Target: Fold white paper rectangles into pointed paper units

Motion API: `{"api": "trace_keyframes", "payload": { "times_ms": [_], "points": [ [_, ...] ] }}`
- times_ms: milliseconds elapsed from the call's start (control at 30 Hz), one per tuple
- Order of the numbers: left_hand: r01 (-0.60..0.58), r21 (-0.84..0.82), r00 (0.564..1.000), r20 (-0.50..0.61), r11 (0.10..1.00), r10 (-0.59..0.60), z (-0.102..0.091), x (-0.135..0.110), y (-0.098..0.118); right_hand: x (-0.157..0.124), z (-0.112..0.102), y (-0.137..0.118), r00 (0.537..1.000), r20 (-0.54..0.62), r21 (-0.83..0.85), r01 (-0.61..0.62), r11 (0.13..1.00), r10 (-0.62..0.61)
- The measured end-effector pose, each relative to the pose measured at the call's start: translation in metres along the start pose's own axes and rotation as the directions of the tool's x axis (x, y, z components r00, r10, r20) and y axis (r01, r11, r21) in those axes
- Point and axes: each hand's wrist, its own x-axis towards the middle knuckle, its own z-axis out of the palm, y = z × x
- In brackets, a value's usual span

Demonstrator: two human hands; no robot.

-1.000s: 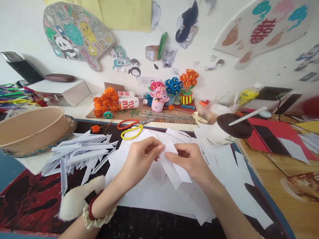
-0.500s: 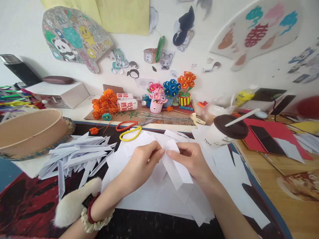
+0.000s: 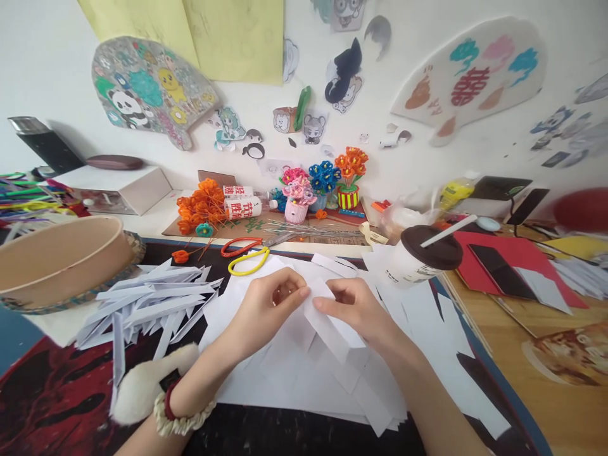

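Between my two hands is a folded strip of white paper, slanting down to the right with a crease along its length. My left hand pinches its upper left end between thumb and fingertips. On the strip's upper right edge my right hand is closed, thumb on the front face and fingers behind. Loose white sheets lie in layers beneath. To the left is a heap of folded paper strips. Beyond my hands lie scissors with one red and one yellow handle loop.
A lidded cup with a straw stands at the right, near a phone on red card. At the left are a round tan container and a fluffy white object by my left wrist. Orange flowers and flower pots line the back.
The view has tilted up slightly. Both hands stay on the paper strip; my left fingers have curled into a rounder pinch, and the strip looks folded narrower.
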Motion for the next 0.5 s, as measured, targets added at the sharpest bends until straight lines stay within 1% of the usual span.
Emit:
{"api": "trace_keyframes", "payload": {
  "times_ms": [67,100,133,167,200,267,300,333,367,433,467,500],
  "points": [
    [0.054,-0.090,0.998,-0.028,0.994,-0.057,0.000,0.000,0.001,0.000,0.000,-0.001,0.999,0.034,0.045,-0.011,0.999,0.010],
    [0.083,-0.146,0.994,-0.052,0.986,-0.091,0.000,-0.001,0.002,0.001,0.000,-0.001,0.999,0.034,0.089,-0.023,0.996,0.020],
    [0.106,-0.205,0.989,-0.081,0.973,-0.125,0.001,-0.001,0.002,0.001,0.000,-0.001,1.000,0.006,0.146,-0.029,0.989,0.029],
    [0.121,-0.265,0.980,-0.119,0.957,-0.157,0.000,-0.001,0.003,0.002,0.000,-0.001,0.998,-0.055,0.212,-0.026,0.977,0.039],
    [0.128,-0.321,0.971,-0.154,0.939,-0.185,0.000,-0.001,0.003,0.003,0.000,-0.001,0.988,-0.143,0.277,-0.011,0.961,0.053],
    [0.132,-0.421,0.953,-0.195,0.898,-0.231,-0.001,-0.001,0.004,0.005,0.000,0.001,0.947,-0.307,0.375,0.028,0.927,0.096],
    [0.132,-0.463,0.949,-0.196,0.876,-0.247,0.000,-0.001,0.004,0.005,0.000,0.001,0.933,-0.342,0.400,0.033,0.916,0.115],
    [0.132,-0.502,0.948,-0.187,0.855,-0.257,0.000,-0.001,0.004,0.006,0.001,0.001,0.933,-0.337,0.409,0.023,0.912,0.128],
    [0.134,-0.536,0.949,-0.172,0.833,-0.263,0.002,-0.002,0.004,0.006,0.003,0.002,0.947,-0.294,0.405,-0.001,0.914,0.131],
    [0.141,-0.586,0.953,-0.138,0.798,-0.269,0.007,-0.003,0.004,0.006,0.009,0.002,0.981,-0.158,0.370,-0.046,0.928,0.111],
    [0.147,-0.597,0.955,-0.121,0.788,-0.269,0.011,-0.004,0.004,0.006,0.012,0.002,0.988,-0.127,0.349,-0.041,0.936,0.091],
    [0.155,-0.598,0.957,-0.108,0.786,-0.271,0.014,-0.005,0.004,0.006,0.015,0.002,0.989,-0.130,0.331,-0.021,0.944,0.068]
  ]
}}
